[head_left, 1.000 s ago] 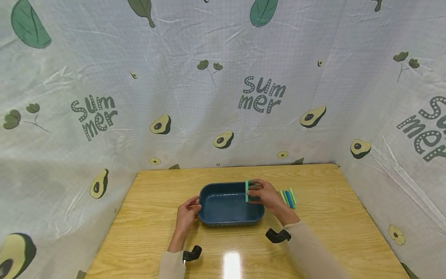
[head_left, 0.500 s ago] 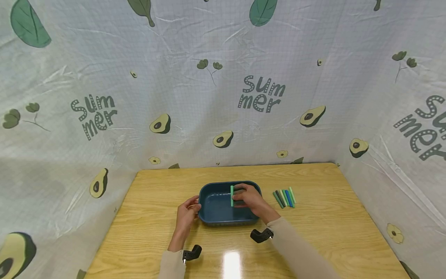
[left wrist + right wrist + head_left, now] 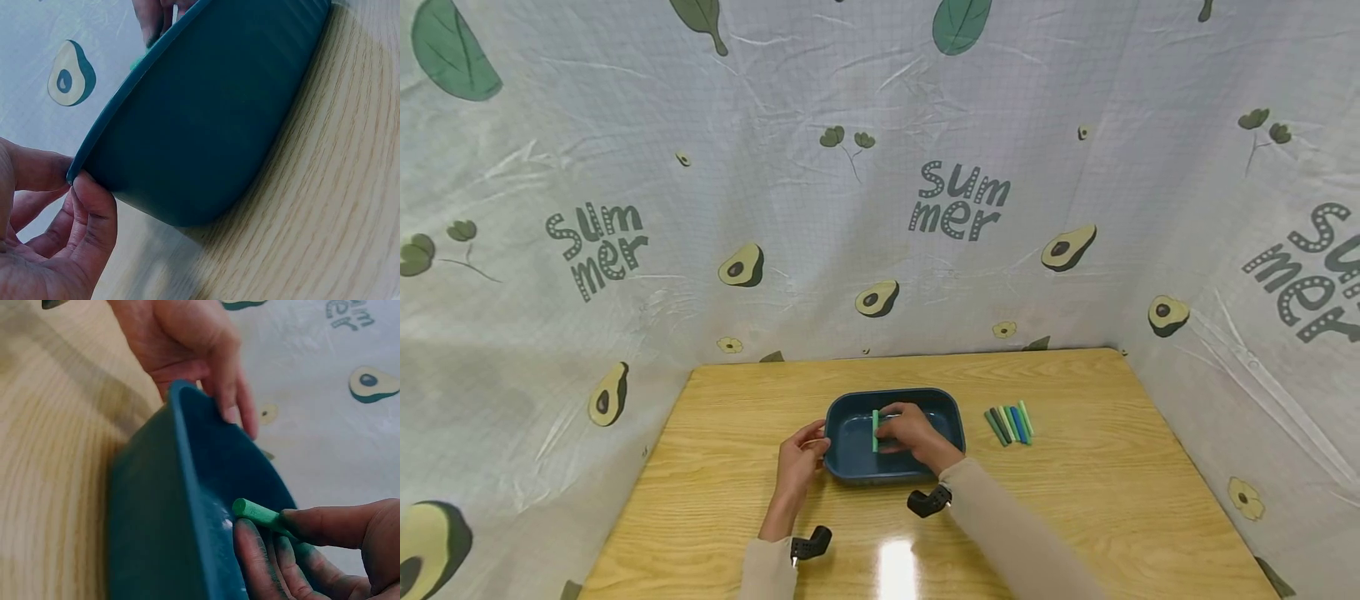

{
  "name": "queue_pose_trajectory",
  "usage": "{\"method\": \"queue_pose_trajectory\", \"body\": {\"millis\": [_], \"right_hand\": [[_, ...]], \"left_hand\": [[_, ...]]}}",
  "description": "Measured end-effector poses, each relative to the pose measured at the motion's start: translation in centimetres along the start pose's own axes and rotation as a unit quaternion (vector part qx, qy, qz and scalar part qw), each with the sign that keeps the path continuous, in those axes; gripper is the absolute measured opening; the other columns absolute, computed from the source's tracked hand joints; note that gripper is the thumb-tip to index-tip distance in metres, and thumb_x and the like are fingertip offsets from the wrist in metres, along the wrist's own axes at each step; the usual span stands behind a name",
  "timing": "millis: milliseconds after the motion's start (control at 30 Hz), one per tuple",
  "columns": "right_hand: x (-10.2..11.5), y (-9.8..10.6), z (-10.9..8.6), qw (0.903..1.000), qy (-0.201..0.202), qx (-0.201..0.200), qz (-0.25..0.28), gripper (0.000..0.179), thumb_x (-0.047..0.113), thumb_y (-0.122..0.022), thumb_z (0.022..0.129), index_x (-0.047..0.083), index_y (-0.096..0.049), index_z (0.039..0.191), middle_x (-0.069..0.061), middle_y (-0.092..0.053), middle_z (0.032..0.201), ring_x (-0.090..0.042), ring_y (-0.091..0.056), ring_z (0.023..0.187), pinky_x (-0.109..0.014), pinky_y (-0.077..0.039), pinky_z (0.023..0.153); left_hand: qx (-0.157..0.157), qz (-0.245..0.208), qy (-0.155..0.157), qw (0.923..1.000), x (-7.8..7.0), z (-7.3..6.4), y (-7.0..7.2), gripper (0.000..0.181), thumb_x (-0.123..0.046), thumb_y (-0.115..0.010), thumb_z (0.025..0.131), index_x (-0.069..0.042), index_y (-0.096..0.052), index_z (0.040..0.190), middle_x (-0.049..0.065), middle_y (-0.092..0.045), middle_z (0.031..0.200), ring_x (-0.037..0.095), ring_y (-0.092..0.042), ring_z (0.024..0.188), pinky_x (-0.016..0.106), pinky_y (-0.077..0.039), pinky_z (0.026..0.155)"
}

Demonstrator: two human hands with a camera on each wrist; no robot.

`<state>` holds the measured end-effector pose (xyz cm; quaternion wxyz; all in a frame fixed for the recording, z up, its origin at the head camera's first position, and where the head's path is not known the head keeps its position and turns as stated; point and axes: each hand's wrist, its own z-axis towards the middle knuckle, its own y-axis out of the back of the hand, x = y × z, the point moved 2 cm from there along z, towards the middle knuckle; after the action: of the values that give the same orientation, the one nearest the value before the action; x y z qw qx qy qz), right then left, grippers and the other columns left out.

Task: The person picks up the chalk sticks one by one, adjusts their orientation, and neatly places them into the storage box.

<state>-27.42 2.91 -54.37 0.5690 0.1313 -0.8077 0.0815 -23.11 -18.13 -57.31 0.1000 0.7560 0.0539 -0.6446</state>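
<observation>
One green stick sits in the pinch of your right hand, thumb on one side and fingers on the other, so that grip is narrow and filled. You have it along its length: one end juts past your fingertips, which look dusted green. From the head, the stick lies on the left edge of your grip, pointing away from you across the blue tub, within its opening; whether it touches the floor of the tub, you cannot tell. Your left hand pinches the tub's left rim between thumb and fingers. Right of the tub, well apart from your grip, more sticks lie side by side on the table.
</observation>
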Motion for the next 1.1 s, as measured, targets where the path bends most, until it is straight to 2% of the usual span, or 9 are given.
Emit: {"method": "queue_pose_trajectory", "body": {"millis": [167,467,633,900,1100], "right_hand": [[-0.7,-1.2,0.8,0.9998,-0.015,-0.010,0.000,0.049,-0.002,-0.067,0.085,-0.005,-0.050,0.131,-0.020,-0.066,0.098,-0.025,-0.069,0.082,-0.042,-0.059,0.071],[-1.0,-3.0,2.0,0.9990,-0.029,-0.033,-0.010,0.048,-0.007,-0.067,0.081,-0.006,-0.053,0.126,-0.018,-0.064,0.093,-0.026,-0.069,0.079,-0.040,-0.060,0.065],[-1.0,-3.5,2.1,0.9976,-0.043,-0.049,-0.023,0.047,-0.007,-0.067,0.079,-0.007,-0.055,0.124,-0.016,-0.062,0.090,-0.026,-0.067,0.075,-0.038,-0.059,0.062],[-1.3,-3.7,2.2,0.9970,-0.040,-0.055,-0.035,0.046,-0.007,-0.068,0.079,-0.006,-0.056,0.122,-0.018,-0.063,0.096,-0.026,-0.068,0.075,-0.037,-0.059,0.060],[-1.4,-3.6,2.2,0.9959,-0.032,-0.068,-0.051,0.043,-0.007,-0.066,0.078,-0.006,-0.057,0.120,-0.016,-0.062,0.092,-0.025,-0.065,0.076,-0.038,-0.059,0.061]], "left_hand": [[0.004,-0.002,-0.008,1.0000,0.0,-0.1,0.1,0.038,-0.001,-0.062,0.091,0.001,-0.061,0.129,0.018,-0.058,0.112,0.006,-0.060,0.080,0.024,-0.050,0.059],[0.001,0.003,-0.001,1.0000,0.0,0.0,0.1,0.038,-0.001,-0.061,0.092,-0.002,-0.061,0.130,0.021,-0.057,0.116,0.007,-0.060,0.083,0.024,-0.050,0.061],[0.003,-0.005,0.002,1.0000,0.1,0.0,0.0,0.038,0.000,-0.061,0.091,-0.001,-0.062,0.129,0.021,-0.058,0.115,0.007,-0.060,0.081,0.025,-0.051,0.060],[0.001,0.003,0.004,1.0000,0.2,-0.1,0.1,0.038,-0.002,-0.062,0.092,-0.002,-0.061,0.130,0.019,-0.058,0.116,0.009,-0.060,0.084,0.026,-0.051,0.062],[0.000,0.011,0.003,0.9999,0.3,-0.1,0.0,0.038,-0.003,-0.062,0.092,-0.002,-0.061,0.130,0.019,-0.059,0.116,0.010,-0.059,0.085,0.026,-0.051,0.063]]}}
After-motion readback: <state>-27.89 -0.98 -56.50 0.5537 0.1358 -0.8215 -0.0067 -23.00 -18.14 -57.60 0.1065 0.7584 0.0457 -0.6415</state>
